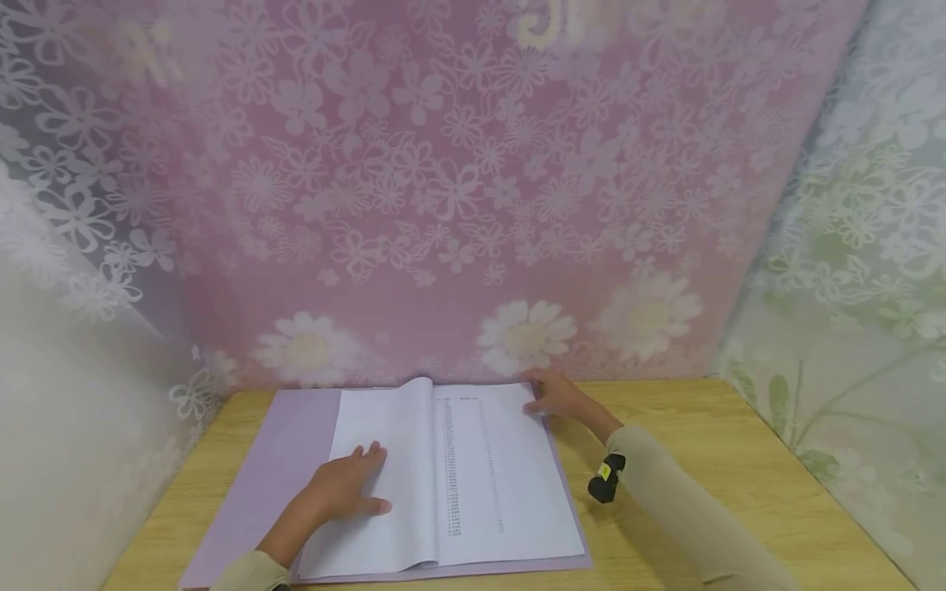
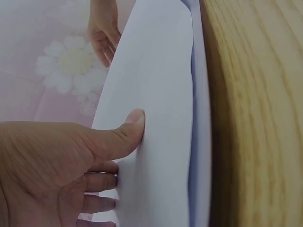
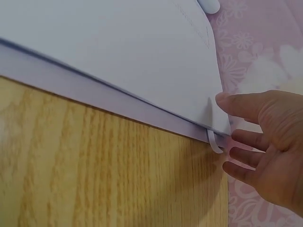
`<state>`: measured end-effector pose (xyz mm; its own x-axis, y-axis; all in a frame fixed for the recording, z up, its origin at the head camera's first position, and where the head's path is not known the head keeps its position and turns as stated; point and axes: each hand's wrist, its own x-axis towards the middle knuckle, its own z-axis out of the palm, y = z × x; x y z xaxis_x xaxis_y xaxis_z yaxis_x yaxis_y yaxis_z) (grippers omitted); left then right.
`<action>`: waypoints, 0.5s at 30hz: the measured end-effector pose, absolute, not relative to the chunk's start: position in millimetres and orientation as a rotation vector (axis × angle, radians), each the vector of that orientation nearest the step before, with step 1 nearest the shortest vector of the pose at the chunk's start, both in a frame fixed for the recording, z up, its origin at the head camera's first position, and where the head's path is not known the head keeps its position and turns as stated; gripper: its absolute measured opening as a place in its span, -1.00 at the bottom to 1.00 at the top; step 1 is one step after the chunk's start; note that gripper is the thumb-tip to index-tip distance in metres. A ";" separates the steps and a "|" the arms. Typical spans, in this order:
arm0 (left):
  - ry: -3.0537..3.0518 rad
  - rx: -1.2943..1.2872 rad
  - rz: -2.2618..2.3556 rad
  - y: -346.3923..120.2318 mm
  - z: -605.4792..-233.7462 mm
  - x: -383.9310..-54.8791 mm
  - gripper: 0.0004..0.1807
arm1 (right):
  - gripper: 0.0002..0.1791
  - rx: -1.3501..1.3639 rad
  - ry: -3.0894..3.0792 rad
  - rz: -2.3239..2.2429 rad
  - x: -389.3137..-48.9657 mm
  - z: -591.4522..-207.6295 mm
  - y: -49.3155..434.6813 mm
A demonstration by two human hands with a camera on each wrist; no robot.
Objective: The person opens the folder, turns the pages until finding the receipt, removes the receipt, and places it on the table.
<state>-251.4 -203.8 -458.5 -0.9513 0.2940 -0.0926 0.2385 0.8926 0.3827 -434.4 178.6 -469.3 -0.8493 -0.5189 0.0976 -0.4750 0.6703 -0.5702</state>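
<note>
We see a folder lying open on the worktop, left of centre, its far edge close to the pink wall. The left cover is lilac; the left pages rise in a curved fold beside the middle, and the right page lies flat with columns of small print.

We find the left grip open, fingers extended and thumb set apart, resting on the left pages without grasping anything. We find the right grip open at the far right corner of the folder, thumb at the page edge and fingers spaced below it; we cannot tell whether it bears on the paper. A pale tab projects from that corner, near the fingers.
</note>
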 end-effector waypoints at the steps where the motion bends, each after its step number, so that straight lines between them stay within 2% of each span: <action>1: 2.907 0.409 0.567 -203.7 -459.0 -251.5 -0.06 | -0.33 -0.826 2.803 -0.929 -434.1 -470.4 178.8; 9: 2.890 0.363 0.579 -203.7 -463.2 -253.4 -0.04 | -0.35 -0.681 2.785 -0.984 -430.7 -470.7 176.6; 15: 2.908 0.372 0.563 -205.4 -463.0 -254.6 -0.05 | -0.39 -0.786 2.809 -1.019 -435.4 -465.5 177.0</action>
<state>-254.6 -205.4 -463.0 -0.9570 0.2704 -0.1051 0.2116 0.8985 0.3847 -435.4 177.0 -465.5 -0.8692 -0.4794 0.1208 -0.4454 0.6532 -0.6123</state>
